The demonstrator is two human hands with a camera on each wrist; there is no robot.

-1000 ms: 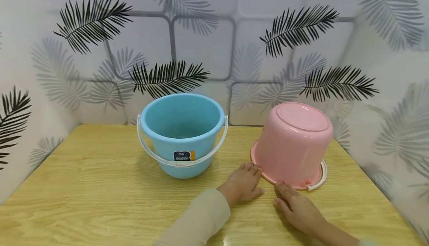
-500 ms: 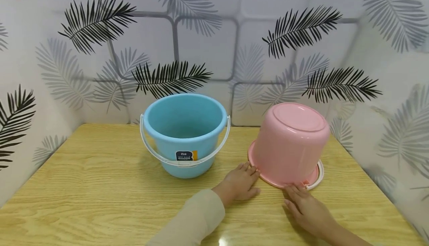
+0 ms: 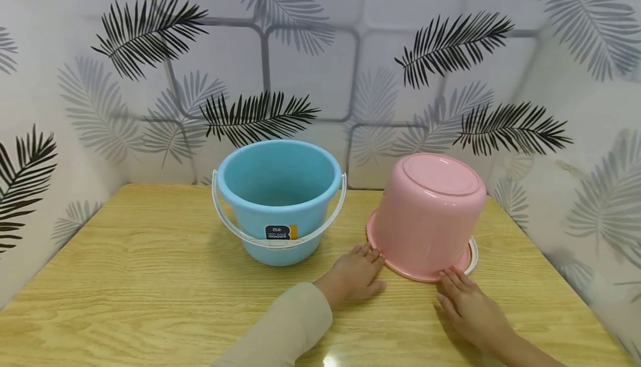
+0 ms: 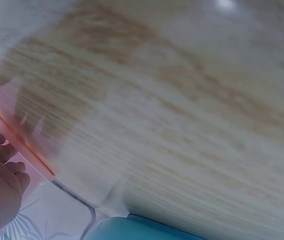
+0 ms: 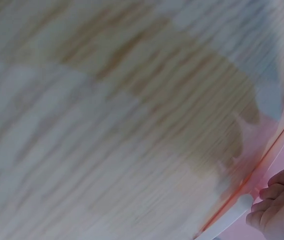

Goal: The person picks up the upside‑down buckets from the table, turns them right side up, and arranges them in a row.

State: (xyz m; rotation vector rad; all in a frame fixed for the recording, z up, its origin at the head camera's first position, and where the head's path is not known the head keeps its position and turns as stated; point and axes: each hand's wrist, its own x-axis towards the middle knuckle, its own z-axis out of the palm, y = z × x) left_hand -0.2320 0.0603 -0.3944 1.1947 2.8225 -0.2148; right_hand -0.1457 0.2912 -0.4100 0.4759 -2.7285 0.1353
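Note:
A pink bucket stands upside down on the table's right side, its base facing up. At the left front of its rim, the fingertips of my left hand touch the edge, fingers extended and thumb apart. My right hand lays its fingers against the right front of the rim, near the white handle, which is partly hidden. In the left wrist view, the left hand lies along the pink rim. The right wrist view has the right hand beside the rim and handle.
Left of the pink bucket, a light blue bucket stands upright, its white handle hanging in front. Both are on a wood-grain table. Close behind is a wall with a leaf pattern.
The pink bucket has slid left, nearer the blue one, staying upside down. My right hand has shifted right along its rim, while the left hand keeps contact with the rim.

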